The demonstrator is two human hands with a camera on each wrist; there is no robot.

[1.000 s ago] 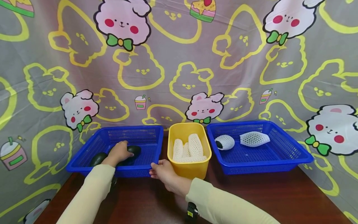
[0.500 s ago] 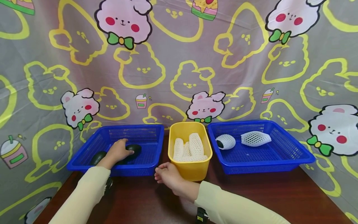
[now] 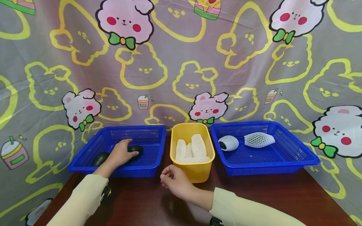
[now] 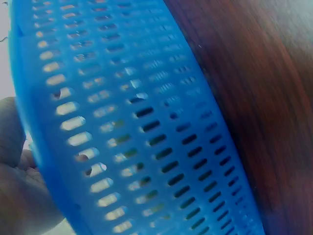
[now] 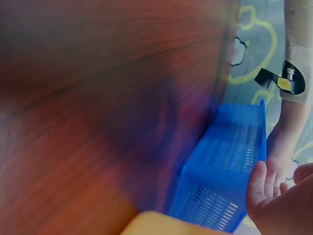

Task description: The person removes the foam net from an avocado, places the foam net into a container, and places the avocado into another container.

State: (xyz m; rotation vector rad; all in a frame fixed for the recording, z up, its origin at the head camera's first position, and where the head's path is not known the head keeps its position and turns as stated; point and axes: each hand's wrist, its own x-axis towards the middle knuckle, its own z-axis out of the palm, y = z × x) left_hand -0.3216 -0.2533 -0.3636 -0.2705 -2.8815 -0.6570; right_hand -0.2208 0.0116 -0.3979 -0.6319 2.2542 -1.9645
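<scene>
Over the left blue basket (image 3: 138, 172), my left hand (image 3: 120, 154) lies at a dark green oval fruit (image 3: 136, 149), thumb and a finger spread apart. The hand covers part of the fruit, so contact cannot be told. A second dark green fruit (image 3: 100, 159) sits left of my wrist. My right hand (image 3: 177, 183) hovers before the yellow bin (image 3: 195, 174), fingers loosely bent and holding nothing. White foam net sleeves (image 3: 199, 147) fill much of the bin. In the left wrist view, the basket wall (image 4: 142, 127) hides most of the hand.
A right blue basket (image 3: 263, 169) holds a net-wrapped dark fruit (image 3: 231, 143) and another white net-covered item (image 3: 258, 140). The brown table (image 3: 135, 201) runs in front of the containers. A patterned cloth (image 3: 169, 47) hangs behind.
My right hand has left the left basket's corner, drawing back and to the right. My left hand stays by the fruit, its thumb raised slightly and its forearm shifted a little left.
</scene>
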